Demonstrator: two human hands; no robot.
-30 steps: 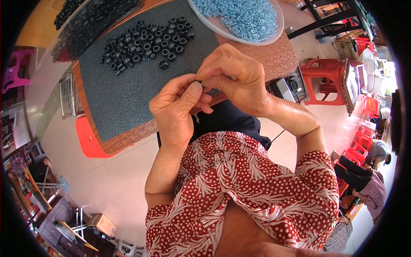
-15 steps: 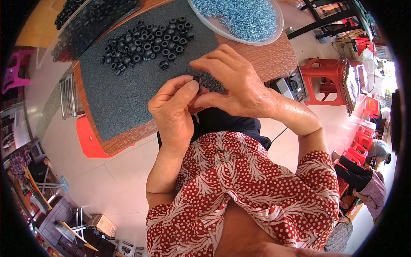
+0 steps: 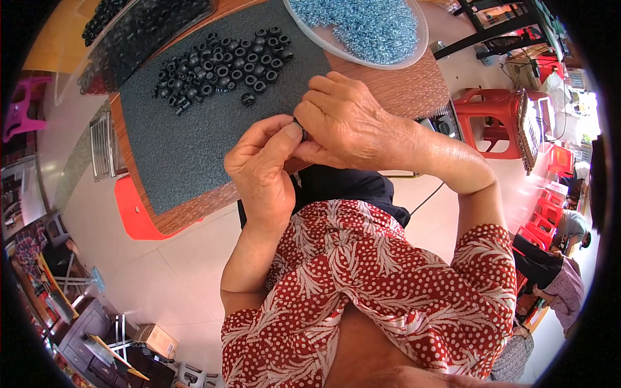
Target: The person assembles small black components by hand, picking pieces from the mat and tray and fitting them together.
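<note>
My left hand (image 3: 262, 158) pinches a small black piece (image 3: 303, 130) between thumb and forefinger, over the near edge of the table. Against it my right hand (image 3: 343, 119) is closed, its curled fingers meeting the left fingertips at the piece. Most of the piece is covered by both hands, so its shape does not show fully. Beyond them, a loose pile of black ring-shaped pieces (image 3: 223, 70) lies on a dark textured mat (image 3: 187, 152). One black ring (image 3: 248, 99) sits a little apart, on the near side of the pile.
A round pale tub (image 3: 424, 39) at the far right holds many small clear-blue pieces (image 3: 375, 26). Far left, a clear container (image 3: 145, 35) is full of black pieces. The wooden table (image 3: 404, 90) has red stools (image 3: 139, 210) beside it. People sit farther off at right.
My right hand has come in to the left fingertips, and its spread fingers have curled shut around the black piece. The left hand has barely moved and keeps its pinch.
</note>
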